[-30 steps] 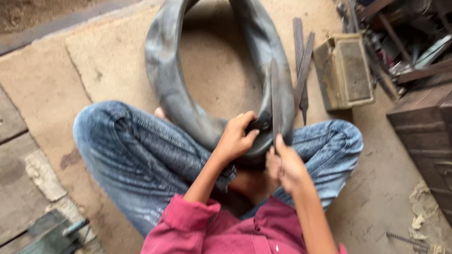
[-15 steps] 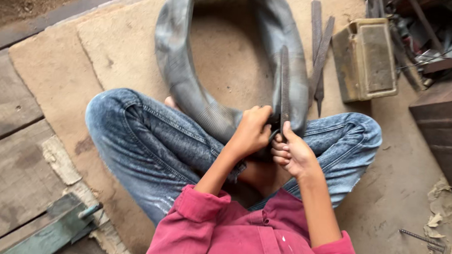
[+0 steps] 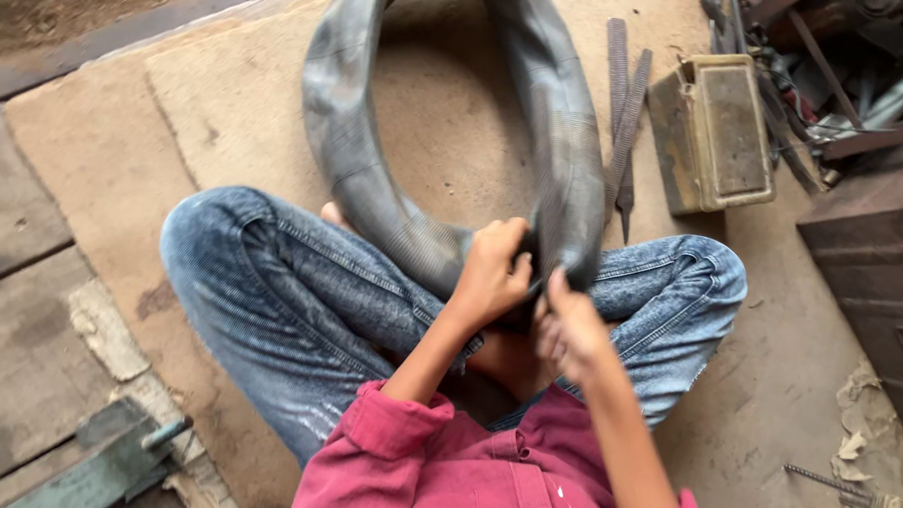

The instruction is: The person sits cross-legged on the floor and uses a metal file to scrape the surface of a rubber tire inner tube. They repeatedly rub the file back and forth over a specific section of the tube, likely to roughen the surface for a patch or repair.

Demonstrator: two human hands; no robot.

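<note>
Sitting cross-legged in blue jeans (image 3: 299, 309) and a red shirt (image 3: 484, 475), leaning over the lap. Gripping the near bend of a black rubber inner tube (image 3: 374, 191) with both hands — left hand (image 3: 491, 275) curling closed over the tube's lower curve, right hand (image 3: 569, 333) pinching the rubber just beside it, fingers tight. Compared with a second ago, working without the long flat file that was standing upright between the hands; now only bare fingers pressing and folding the rubber, so seemingly feeling over or kneading one spot rather than rasping it. Tube resting against the knees, looping away over a brown mat (image 3: 175, 134) spread on the floor. Lying beyond the right knee — two flat metal files (image 3: 622, 110) side by side, near a worn yellowish metal box (image 3: 716, 133). Cluttering the far right corner, scrap metal bars (image 3: 838, 77); running along the left, weathered wooden planks (image 3: 21, 269).
</note>
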